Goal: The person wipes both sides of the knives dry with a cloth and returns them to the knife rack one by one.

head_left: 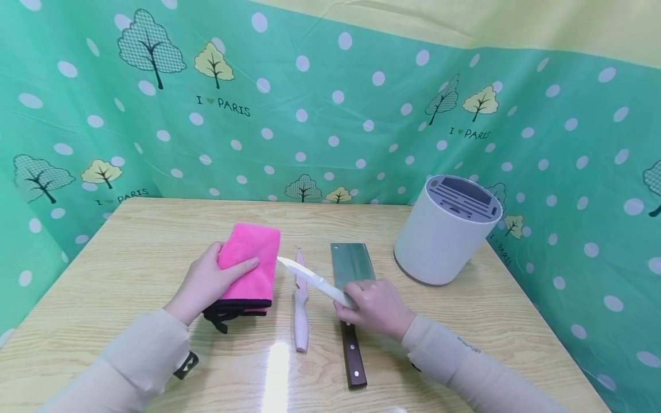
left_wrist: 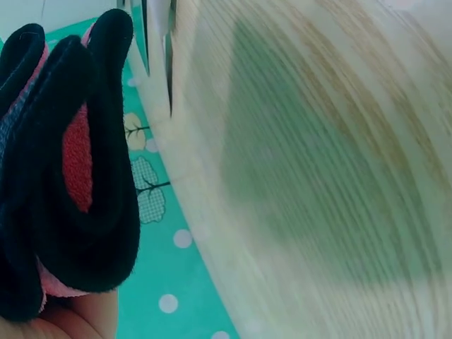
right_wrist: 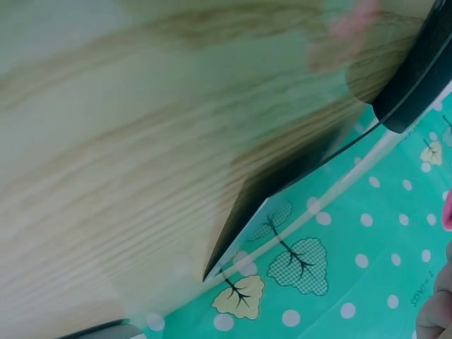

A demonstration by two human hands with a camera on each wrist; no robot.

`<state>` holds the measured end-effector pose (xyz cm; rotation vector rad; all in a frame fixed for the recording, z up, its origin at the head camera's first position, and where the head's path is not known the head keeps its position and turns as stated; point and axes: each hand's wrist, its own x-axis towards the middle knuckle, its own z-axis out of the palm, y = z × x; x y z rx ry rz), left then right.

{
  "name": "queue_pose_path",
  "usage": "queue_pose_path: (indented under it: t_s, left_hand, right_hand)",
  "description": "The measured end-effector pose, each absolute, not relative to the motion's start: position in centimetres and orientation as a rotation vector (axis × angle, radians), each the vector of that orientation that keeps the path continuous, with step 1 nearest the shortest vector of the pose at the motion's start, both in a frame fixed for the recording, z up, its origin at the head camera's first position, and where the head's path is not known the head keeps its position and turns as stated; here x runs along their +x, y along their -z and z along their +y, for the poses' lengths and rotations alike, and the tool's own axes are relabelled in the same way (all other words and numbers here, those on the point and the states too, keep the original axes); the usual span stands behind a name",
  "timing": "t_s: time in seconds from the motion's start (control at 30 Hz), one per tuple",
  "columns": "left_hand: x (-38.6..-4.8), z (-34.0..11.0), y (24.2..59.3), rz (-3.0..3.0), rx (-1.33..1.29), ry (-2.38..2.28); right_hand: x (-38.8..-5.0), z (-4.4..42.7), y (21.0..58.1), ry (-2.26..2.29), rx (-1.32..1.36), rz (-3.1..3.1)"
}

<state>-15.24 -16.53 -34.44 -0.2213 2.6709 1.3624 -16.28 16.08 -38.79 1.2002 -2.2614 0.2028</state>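
Note:
My left hand (head_left: 219, 275) grips a folded pink towel (head_left: 253, 246) with black edging, thumb across its front. In the left wrist view the towel's black-edged folds (left_wrist: 88, 176) stand above the fingers (left_wrist: 88, 311). My right hand (head_left: 377, 307) holds a knife (head_left: 310, 276) by its pale handle, blade tilted up and left, the tip close to the towel's right edge. Beneath that blade another pale-handled knife (head_left: 300, 321) lies on the table. Under the right hand lies a cleaver (head_left: 353, 264) with a dark riveted handle; the hand hides its middle.
A white round knife block (head_left: 439, 241) with a dark slotted top stands at the back right of the wooden table (head_left: 155, 241). Behind the table hangs a green dotted curtain (head_left: 310, 143). A bright light reflection lies on the tabletop near the front.

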Motion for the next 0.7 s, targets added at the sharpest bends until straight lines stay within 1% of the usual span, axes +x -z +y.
queue_pose_path:
  t_s: [0.7]
  left_hand:
    - [-15.5, -16.4, 35.7, 2.606, -0.236, -1.447]
  right_hand:
    - [-16.5, 15.8, 38.6, -0.223, 1.194, -2.205]
